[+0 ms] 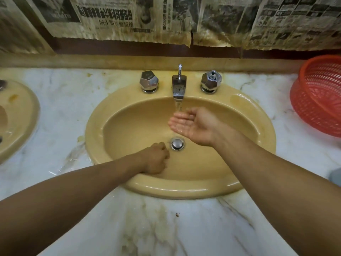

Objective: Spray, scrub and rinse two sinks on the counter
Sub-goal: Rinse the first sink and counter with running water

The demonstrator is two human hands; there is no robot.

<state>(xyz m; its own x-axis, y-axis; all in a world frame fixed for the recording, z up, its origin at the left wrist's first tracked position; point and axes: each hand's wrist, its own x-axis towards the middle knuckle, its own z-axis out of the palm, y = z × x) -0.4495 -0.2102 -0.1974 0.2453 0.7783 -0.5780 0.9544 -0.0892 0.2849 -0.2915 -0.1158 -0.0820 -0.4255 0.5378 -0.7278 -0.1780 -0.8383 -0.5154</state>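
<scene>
A tan oval sink (129,115) is set into the marble counter (166,228) in front of me. Water runs from the chrome faucet (178,87) between two faceted chrome knobs (149,81) (211,81). My right hand (191,124) is cupped palm up under the stream, with wet, relaxed fingers. My left hand (156,157) lies inside the basin just left of the chrome drain plug (177,143), its fingers curled under; whether it holds anything is hidden. Part of a second tan sink (18,115) shows at the left edge.
A red plastic mesh basket (319,97) stands on the counter at the right. Old newspaper sheets (166,17) cover the wall behind the sinks. A grey object (335,176) peeks in at the right edge. The counter is wet and stained around the basin.
</scene>
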